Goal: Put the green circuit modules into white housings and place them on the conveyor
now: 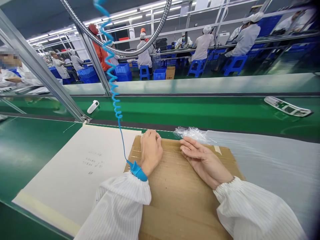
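A flat brown cardboard sheet (180,186) lies in front of me, with a piece of tape (217,150) near its far right corner. My left hand (151,148) rests at the sheet's far left part, its fingers curled closed; whatever they may hold is hidden. Around that wrist sits a blue wrist strap (138,171), joined to a coiled blue cord (116,100). Over the far right part of the cardboard, my right hand (203,161) is open, fingers stretched out and palm turned inward. Crumpled clear plastic (192,134) lies just beyond the right fingertips.
A white paper sheet (82,173) with handwriting is left of the cardboard; translucent sheeting (270,160) is on the right. Beyond runs a green conveyor belt (175,110) carrying a small white device (93,106) and a long white housing (287,106). A metal post (45,66) stands at left.
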Available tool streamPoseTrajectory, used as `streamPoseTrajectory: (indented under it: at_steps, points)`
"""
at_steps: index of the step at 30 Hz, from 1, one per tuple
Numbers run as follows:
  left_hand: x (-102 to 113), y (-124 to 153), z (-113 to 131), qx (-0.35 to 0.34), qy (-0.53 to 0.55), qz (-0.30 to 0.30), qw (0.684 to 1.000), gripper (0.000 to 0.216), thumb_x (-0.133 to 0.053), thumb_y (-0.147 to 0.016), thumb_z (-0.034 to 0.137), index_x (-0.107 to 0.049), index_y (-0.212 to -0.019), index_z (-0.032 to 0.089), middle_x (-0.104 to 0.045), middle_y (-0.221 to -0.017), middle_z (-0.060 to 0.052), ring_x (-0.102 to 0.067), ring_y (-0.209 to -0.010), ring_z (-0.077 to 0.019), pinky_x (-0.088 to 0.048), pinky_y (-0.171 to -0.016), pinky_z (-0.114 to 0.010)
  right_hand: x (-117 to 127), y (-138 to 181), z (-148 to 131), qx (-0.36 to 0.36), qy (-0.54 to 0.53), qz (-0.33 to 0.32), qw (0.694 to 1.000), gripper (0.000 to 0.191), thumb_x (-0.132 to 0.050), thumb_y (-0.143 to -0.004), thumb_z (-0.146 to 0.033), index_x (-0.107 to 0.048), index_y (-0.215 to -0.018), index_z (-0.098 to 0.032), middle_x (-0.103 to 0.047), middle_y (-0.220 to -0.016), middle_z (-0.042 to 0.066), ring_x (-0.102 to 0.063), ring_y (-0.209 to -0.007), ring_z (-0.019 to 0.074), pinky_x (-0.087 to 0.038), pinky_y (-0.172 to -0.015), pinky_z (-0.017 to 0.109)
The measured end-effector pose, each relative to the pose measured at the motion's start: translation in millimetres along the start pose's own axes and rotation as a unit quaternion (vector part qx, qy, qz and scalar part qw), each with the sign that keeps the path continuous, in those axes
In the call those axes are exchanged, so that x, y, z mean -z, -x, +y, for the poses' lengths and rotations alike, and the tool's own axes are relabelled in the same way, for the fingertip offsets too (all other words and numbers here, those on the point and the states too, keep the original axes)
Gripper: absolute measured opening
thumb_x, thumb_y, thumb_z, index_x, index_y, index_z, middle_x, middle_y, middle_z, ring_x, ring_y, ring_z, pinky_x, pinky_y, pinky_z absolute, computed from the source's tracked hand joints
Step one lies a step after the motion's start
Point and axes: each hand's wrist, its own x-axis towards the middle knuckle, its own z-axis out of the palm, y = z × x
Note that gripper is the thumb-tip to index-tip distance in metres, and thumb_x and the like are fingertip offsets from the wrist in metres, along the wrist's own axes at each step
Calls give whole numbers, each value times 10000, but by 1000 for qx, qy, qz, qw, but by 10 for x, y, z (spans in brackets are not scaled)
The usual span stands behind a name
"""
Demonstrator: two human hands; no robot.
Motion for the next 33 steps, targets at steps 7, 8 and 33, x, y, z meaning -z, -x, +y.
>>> streamPoseTrajectory:
  at_steps: [7,8,33]
  points:
    - [7,3,12,3,9,-3,1000,174,-496,-869,55,-496,-763,193,-585,-906,-53,-549,-941,-212,-443,-868,-379,22,-18,15,1,4,-1,1000,454,-860,-660,-142,-718,-1076,-255,-679,-1220,34,-614,-1173,164,-507,-1037,229]
    - [4,4,9,3,10,-3,1000,174,-491,-870,56,-497,-765,193,-585,-903,-54,-551,-936,-212,-447,-864,-381,30,-25,21,2,3,-2,1000,456,-860,-659,-141,-718,-1078,-253,-680,-1219,35,-617,-1167,163,-514,-1024,223]
    - [1,-2,-15,-27,40,38,998,436,-395,-622,-102,-587,-885,189,-610,-1069,-84,-592,-1083,-223,-491,-970,-398,51,-38,41,3,-6,-7,1000,454,-870,-650,-136,-725,-1064,-252,-683,-1190,32,-635,-1100,150,-517,-992,215]
